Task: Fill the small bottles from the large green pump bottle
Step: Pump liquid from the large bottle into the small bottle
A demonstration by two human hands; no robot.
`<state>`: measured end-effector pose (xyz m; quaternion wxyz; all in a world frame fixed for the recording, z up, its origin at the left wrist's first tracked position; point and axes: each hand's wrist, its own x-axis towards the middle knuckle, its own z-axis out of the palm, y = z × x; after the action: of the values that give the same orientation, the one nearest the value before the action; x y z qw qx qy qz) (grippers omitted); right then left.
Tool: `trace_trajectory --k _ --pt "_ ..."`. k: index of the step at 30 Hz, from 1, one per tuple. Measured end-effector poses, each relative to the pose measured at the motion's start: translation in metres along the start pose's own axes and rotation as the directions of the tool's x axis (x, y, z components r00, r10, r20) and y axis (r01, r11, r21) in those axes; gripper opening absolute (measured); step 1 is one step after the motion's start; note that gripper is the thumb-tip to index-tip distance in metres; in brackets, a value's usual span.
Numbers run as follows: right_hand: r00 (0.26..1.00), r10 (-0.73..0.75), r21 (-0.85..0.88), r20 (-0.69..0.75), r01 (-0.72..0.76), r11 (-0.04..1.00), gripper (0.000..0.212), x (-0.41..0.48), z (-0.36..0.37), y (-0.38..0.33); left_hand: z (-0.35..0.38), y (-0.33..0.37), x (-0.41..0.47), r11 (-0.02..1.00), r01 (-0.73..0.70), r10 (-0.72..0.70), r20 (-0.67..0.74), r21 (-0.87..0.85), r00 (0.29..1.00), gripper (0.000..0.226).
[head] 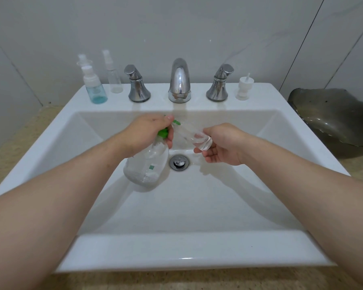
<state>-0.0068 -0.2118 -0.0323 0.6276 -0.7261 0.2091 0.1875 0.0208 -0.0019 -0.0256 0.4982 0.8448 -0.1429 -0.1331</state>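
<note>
Over the middle of the sink [176,250], the left hand [147,132] holds the pump bottle [149,164] tilted, its clear body hanging just left of the drain [179,162]. That hand's fingers [169,139] are curled round the green pump head, with the thumb on top. The right hand [222,147] grips a small clear bottle [194,133] by its base, fingers wrapped under it. The bottle is tipped over so that its mouth meets the green nozzle (how much is inside it I cannot tell).

On the sink's back rim, near the left corner, stand a blue bottle [94,86] with a white sprayer and a clear spray bottle [113,76] just beside it. The faucet [179,80] sits at the middle of that rim between two chrome handles. A loose white pump cap [244,87] stands near the right back corner. A dark dish [333,116] lies on the tabletop [29,126] to the right of the sink.
</note>
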Motion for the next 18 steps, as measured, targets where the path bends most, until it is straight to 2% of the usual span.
trace_trajectory --k 5,8,10,14,18 --pt "1.0 0.015 0.01 -0.011 -0.015 1.0 0.033 0.0029 -0.0002 0.0 0.0036 0.002 0.0007 0.987 -0.024 0.032 -0.048 0.161 0.998 0.053" --pt "1.0 0.014 0.014 -0.013 -0.014 1.0 0.033 0.002 0.0002 0.0002 0.0035 0.002 0.001 0.982 -0.026 0.031 -0.025 0.19 0.999 0.053" --pt "1.0 0.013 0.018 -0.009 -0.013 1.0 0.033 0.0014 0.0003 0.0 0.0039 0.0028 0.0004 0.983 -0.011 0.016 -0.023 0.184 1.0 0.056" --pt "1.0 0.013 0.016 0.002 -0.013 1.0 0.031 -0.0002 0.0006 -0.0004 0.0022 0.006 -0.0007 0.993 0.061 -0.061 -0.005 0.099 0.998 0.081" --pt "1.0 0.016 0.004 0.016 -0.016 1.0 0.03 -0.0011 0.0012 0.0006 0.0027 0.0083 -0.0008 0.996 0.086 -0.086 0.0 0.001 0.996 0.069"
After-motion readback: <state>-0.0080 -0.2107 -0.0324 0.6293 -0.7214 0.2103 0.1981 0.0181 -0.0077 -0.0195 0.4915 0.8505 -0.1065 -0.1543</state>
